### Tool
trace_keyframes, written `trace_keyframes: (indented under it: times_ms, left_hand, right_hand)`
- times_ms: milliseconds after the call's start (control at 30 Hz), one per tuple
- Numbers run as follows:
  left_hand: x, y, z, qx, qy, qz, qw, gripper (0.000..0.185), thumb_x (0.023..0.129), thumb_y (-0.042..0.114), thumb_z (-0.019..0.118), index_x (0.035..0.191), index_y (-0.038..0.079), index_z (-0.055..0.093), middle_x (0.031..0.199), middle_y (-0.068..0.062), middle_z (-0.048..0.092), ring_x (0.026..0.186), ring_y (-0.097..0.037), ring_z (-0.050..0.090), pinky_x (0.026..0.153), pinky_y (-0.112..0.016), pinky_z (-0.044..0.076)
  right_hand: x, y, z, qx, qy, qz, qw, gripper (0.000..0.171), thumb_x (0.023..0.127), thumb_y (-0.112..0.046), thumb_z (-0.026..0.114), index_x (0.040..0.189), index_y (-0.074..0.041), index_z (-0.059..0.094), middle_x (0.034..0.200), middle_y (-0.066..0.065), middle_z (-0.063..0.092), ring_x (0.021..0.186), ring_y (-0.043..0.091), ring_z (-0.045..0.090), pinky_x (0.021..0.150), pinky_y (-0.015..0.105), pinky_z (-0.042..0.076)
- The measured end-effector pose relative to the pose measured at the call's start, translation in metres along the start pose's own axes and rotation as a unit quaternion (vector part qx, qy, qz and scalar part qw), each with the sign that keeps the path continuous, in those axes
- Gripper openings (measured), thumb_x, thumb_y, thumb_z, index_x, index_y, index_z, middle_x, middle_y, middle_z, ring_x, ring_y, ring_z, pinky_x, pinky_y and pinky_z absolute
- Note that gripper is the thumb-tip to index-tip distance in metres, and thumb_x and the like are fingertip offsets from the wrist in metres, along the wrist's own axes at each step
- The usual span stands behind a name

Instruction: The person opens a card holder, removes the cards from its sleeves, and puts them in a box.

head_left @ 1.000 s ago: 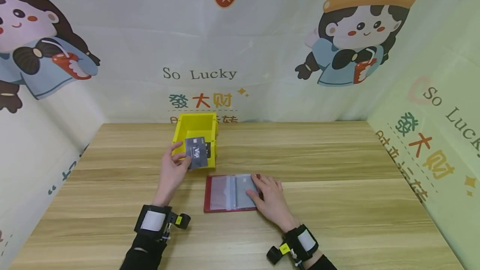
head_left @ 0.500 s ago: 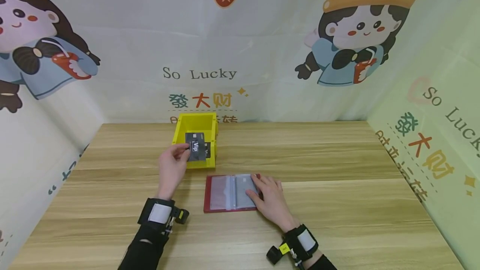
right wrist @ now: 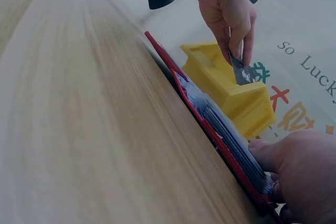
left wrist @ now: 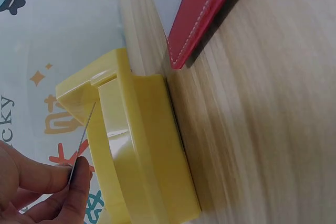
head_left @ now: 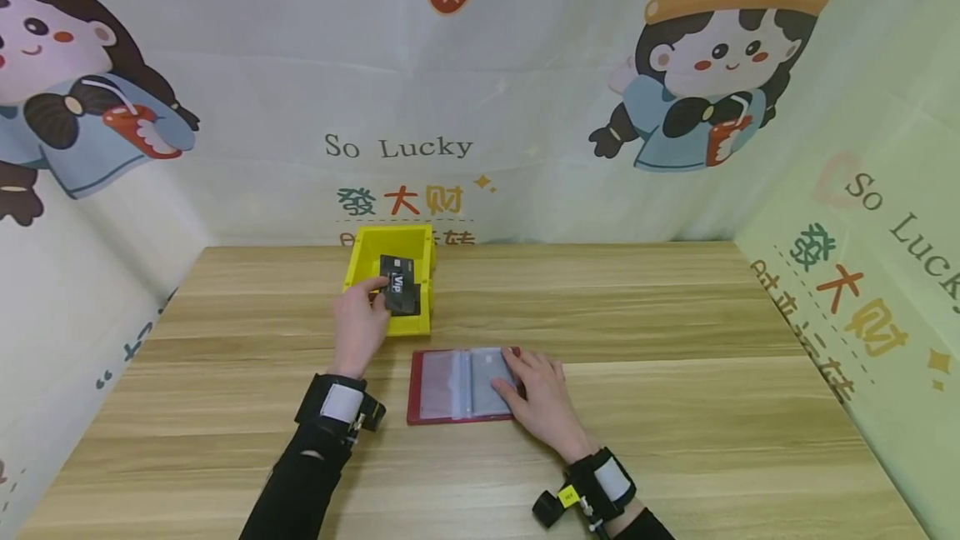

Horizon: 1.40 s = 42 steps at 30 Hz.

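Note:
My left hand (head_left: pixel 360 325) pinches a dark "Vip" card (head_left: pixel 397 283) between thumb and fingers, over the open yellow bin (head_left: pixel 392 232). Seen edge-on in the left wrist view, the thin card (left wrist: pixel 83 137) slants down toward the bin's inside. Another dark card (head_left: pixel 417 298) in the bin is mostly covered by it. A red card holder (head_left: pixel 437 387) lies open on the table, its clear sleeves facing up. My right hand (head_left: pixel 547 405) holds it by its right side, with the thumb (right wrist: pixel 264 153) on the sleeves and the other fingers at the edge.
The wooden table (head_left: pixel 675 440) meets a printed backdrop (head_left: pixel 525 107) just behind the bin. The card holder lies to the front right of the bin, a short gap apart. Black cameras are strapped to both wrists.
My left hand has moved forward and slightly right with the card, from the bin's front rim to farther over its inside. My right hand and the card holder have stayed put.

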<state>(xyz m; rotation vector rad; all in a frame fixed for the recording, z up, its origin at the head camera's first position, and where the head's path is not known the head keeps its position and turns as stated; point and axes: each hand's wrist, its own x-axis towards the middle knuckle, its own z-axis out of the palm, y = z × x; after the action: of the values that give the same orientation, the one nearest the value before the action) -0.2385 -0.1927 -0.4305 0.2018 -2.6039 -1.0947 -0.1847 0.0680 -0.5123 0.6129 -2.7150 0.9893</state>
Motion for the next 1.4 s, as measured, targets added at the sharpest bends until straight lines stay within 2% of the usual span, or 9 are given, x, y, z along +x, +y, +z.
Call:
trace_keyframes:
  times_ms: [200, 400, 600, 733, 900, 1033, 1233, 1400]
  left_hand:
    - [0.007, 0.001, 0.005, 0.033, -0.032, -0.02, 0.9987, 0.034, 0.097, -0.005, 0.051, 0.129, -0.007, 0.063, 0.128, -0.028, 0.065, 0.099, -0.035, 0.059, 0.081, -0.04, 0.047]
    - [0.009, 0.0, 0.01, 0.056, -0.051, -0.01, 0.9971, 0.034, 0.095, -0.007, 0.051, 0.127, -0.009, 0.064, 0.127, -0.03, 0.065, 0.098, -0.037, 0.057, 0.08, -0.042, 0.045]
    - [0.012, -0.001, 0.014, 0.066, -0.06, -0.006, 0.996, 0.035, 0.094, -0.007, 0.051, 0.126, -0.009, 0.064, 0.126, -0.03, 0.065, 0.104, -0.039, 0.06, 0.088, -0.048, 0.049]
    - [0.015, -0.003, 0.016, 0.072, -0.071, -0.006, 0.9949, 0.035, 0.094, -0.007, 0.051, 0.126, -0.009, 0.064, 0.126, -0.03, 0.065, 0.104, -0.039, 0.06, 0.089, -0.048, 0.049]
    - [0.017, -0.005, 0.019, 0.088, -0.069, 0.01, 0.9937, 0.034, 0.091, -0.008, 0.052, 0.122, -0.008, 0.067, 0.122, -0.03, 0.067, 0.096, -0.037, 0.06, 0.081, -0.045, 0.049]
    - [0.018, -0.006, 0.021, 0.096, -0.073, 0.01, 0.9926, 0.034, 0.091, -0.008, 0.052, 0.122, -0.008, 0.067, 0.122, -0.029, 0.067, 0.09, -0.035, 0.059, 0.075, -0.042, 0.047]
    - [0.019, -0.005, 0.022, 0.102, -0.091, 0.003, 0.9906, 0.033, 0.092, -0.005, 0.052, 0.12, -0.008, 0.068, 0.122, -0.028, 0.068, 0.094, -0.034, 0.061, 0.078, -0.044, 0.05]
    - [0.017, -0.006, 0.024, 0.113, -0.105, 0.01, 0.9879, 0.027, 0.094, 0.001, 0.054, 0.113, -0.008, 0.072, 0.109, -0.026, 0.072, 0.083, -0.032, 0.063, 0.069, -0.037, 0.05]
  right_hand:
    - [-0.001, -0.001, 0.0, 0.004, -0.003, -0.001, 1.0, 0.048, 0.095, -0.024, 0.069, 0.134, 0.002, 0.061, 0.118, 0.012, 0.069, 0.104, 0.025, 0.058, 0.087, 0.039, 0.032]
    - [-0.001, 0.0, -0.001, 0.003, -0.001, -0.001, 1.0, 0.048, 0.095, -0.024, 0.069, 0.135, 0.002, 0.061, 0.119, 0.013, 0.069, 0.104, 0.025, 0.058, 0.088, 0.04, 0.032]
    - [0.0, 0.001, 0.0, -0.004, -0.001, -0.004, 1.0, 0.048, 0.095, -0.025, 0.068, 0.134, 0.002, 0.061, 0.12, 0.013, 0.069, 0.105, 0.026, 0.058, 0.088, 0.04, 0.033]
    - [0.0, 0.002, 0.0, -0.007, 0.001, -0.006, 1.0, 0.049, 0.095, -0.025, 0.069, 0.134, 0.002, 0.061, 0.12, 0.013, 0.069, 0.105, 0.026, 0.058, 0.088, 0.04, 0.032]
    - [0.0, 0.001, -0.001, -0.005, 0.002, -0.01, 1.0, 0.049, 0.095, -0.025, 0.069, 0.134, 0.002, 0.061, 0.12, 0.013, 0.069, 0.103, 0.025, 0.058, 0.088, 0.04, 0.032]
    - [0.0, 0.0, -0.001, -0.001, 0.001, -0.007, 1.0, 0.048, 0.094, -0.024, 0.069, 0.134, 0.002, 0.061, 0.119, 0.012, 0.07, 0.103, 0.024, 0.058, 0.088, 0.04, 0.033]
    - [0.0, -0.001, -0.002, 0.001, 0.002, -0.005, 1.0, 0.047, 0.094, -0.023, 0.069, 0.133, 0.002, 0.062, 0.116, 0.012, 0.07, 0.102, 0.024, 0.058, 0.088, 0.041, 0.033]
    - [0.0, 0.0, -0.002, 0.003, -0.003, -0.002, 1.0, 0.047, 0.095, -0.023, 0.068, 0.134, 0.002, 0.061, 0.117, 0.012, 0.07, 0.102, 0.024, 0.057, 0.089, 0.041, 0.033]
